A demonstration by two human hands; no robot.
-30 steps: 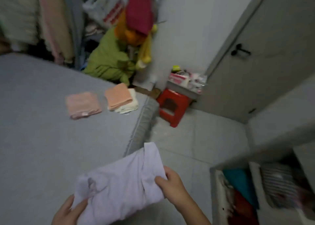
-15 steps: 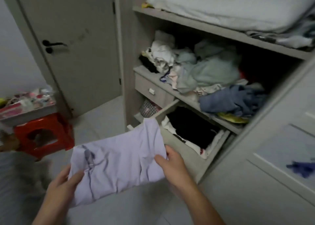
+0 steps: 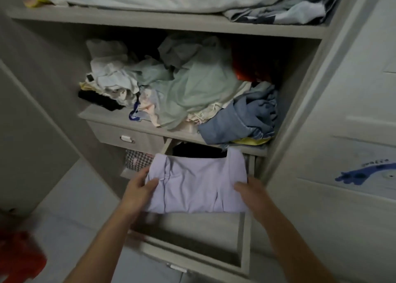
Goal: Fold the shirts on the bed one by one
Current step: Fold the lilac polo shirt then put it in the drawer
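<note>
A folded lilac shirt (image 3: pixel 196 184) hangs flat over the pulled-out wardrobe drawer (image 3: pixel 192 250). My left hand (image 3: pixel 140 189) grips its left edge, thumb on top and fingers underneath. My right hand (image 3: pixel 249 193) holds the right edge with its thumb pressed on the fabric. The back part of the drawer is hidden behind the shirt. The bed is out of view.
Above the drawer, a shelf (image 3: pixel 111 115) carries a loose heap of pale green, white and blue clothes (image 3: pixel 188 89). A smaller closed drawer (image 3: pixel 126 138) sits at the left. The wardrobe door (image 3: pixel 351 132) stands at the right. A red stool (image 3: pixel 19 259) is at bottom left.
I have turned from the bed to the wardrobe, and both hands have carried the lilac shirt forward over the open drawer, now held level.
</note>
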